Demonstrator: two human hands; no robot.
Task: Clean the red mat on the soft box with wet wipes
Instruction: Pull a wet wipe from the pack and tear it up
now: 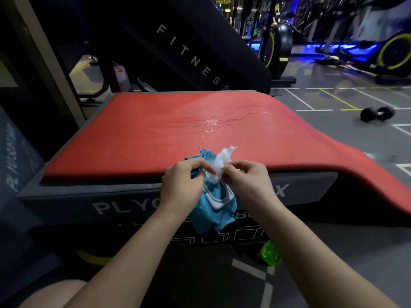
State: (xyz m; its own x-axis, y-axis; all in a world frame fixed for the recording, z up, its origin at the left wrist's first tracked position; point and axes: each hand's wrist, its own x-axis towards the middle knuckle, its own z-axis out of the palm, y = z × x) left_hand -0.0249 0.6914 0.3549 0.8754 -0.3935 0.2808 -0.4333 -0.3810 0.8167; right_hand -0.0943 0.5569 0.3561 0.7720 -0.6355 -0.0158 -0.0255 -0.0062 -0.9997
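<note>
The red mat (pixel 178 130) lies on the grey soft box (pixel 89 196), draping off at 3 o'clock, wet-shiny near its middle. At its 6 o'clock edge our left hand (pixel 182 183) grips a blue wipes pack (pixel 213 210); our right hand (pixel 246 181) pinches a white wipe (pixel 220 165). We judge this the fetching step: next the wipe needs pulling free.

The left hand (pixel 180 185) and right hand (pixel 249 183) are bare. The left forearm (pixel 124 252) and right forearm (pixel 311 252) are bare too, uncovered down to the bottom edge of the view. At the lower left corner a rounded bare knee (pixel 55 294) shows, partly cut off.
</note>
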